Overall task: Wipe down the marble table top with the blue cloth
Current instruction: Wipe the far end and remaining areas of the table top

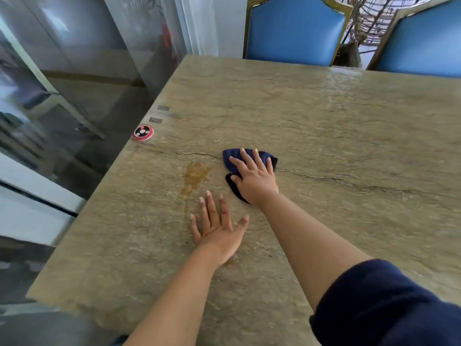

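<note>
Cloth mid-table, flat under right hand, fingers spread, pressing for wipe contact. Left hand splayed on bare marble, likely bracing. Stain just left of cloth, probably next.

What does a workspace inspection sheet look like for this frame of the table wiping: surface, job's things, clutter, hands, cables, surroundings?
Surface: marble table top, greenish-tan with a dark crack running across it; a brownish stain lies left of the cloth; a wet-looking sheen near the far edge.
Job's things: blue cloth, bunched, lying flat on the marble.
Clutter: a round red and black button device at the left edge; two small grey tabs beyond it.
Hands: right hand presses on the cloth with fingers spread; left hand rests flat on bare marble.
Cables: nothing seen.
Surroundings: two blue chairs at the far side; glossy floor and glass panels to the left.
</note>
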`<state>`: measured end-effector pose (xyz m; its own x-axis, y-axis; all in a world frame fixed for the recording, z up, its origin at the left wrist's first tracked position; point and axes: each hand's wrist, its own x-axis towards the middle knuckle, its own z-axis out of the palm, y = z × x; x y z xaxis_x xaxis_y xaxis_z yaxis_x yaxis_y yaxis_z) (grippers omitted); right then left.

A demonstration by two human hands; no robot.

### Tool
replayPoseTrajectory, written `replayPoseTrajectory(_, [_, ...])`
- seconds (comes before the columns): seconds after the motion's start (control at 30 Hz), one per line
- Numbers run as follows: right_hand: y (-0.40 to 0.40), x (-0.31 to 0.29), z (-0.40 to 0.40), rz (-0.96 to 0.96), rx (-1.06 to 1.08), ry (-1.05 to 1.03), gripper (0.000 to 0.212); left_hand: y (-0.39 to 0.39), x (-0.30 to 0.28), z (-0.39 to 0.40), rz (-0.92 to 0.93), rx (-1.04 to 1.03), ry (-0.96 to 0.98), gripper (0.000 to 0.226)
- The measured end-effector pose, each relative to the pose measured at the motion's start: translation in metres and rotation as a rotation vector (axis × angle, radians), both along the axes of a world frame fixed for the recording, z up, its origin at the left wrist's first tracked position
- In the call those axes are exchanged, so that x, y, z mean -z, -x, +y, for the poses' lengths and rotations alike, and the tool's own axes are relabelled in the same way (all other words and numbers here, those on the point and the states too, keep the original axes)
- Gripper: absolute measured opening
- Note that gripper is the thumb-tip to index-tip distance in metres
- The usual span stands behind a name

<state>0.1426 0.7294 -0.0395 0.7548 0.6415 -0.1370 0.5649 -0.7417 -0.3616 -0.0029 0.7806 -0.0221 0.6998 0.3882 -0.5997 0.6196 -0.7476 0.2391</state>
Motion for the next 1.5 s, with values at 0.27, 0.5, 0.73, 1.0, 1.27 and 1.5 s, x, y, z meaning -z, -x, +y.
replayPoseTrajectory(0.27, [0.027, 0.002, -0.082, 0.006, -0.220, -0.149, 0.049, 0.000, 0.001, 0.000, -0.041, -0.010, 0.002, 0.073])
replayPoseTrajectory(0.5, [0.029, -0.008, -0.117, 0.114, 0.226, -0.318, 0.045, 0.008, 0.010, -0.016, -0.497, -0.217, -0.162, 0.058])
replayPoseTrajectory(0.73, [0.034, 0.009, -0.125, 0.024, 0.286, -0.395, 0.057, -0.051, 0.022, -0.046, -0.617, 0.317, -0.179, 0.067])
replayPoseTrajectory(1.0, [0.036, 0.011, -0.120, -0.059, 0.259, -0.287, 0.066, -0.101, 0.021, 0.049, -0.439, 0.115, -0.290, 0.050])
replayPoseTrajectory(1.27, [0.051, 0.007, -0.101, -0.062, 0.352, -0.187, 0.060, -0.014, 0.021, 0.009, -0.662, 0.499, -0.119, 0.051])
replayPoseTrajectory(1.5, [0.091, 0.004, -0.034, 0.030, 0.255, -0.215, 0.064, -0.050, 0.030, 0.107, -0.554, 0.155, -0.352, 0.057])
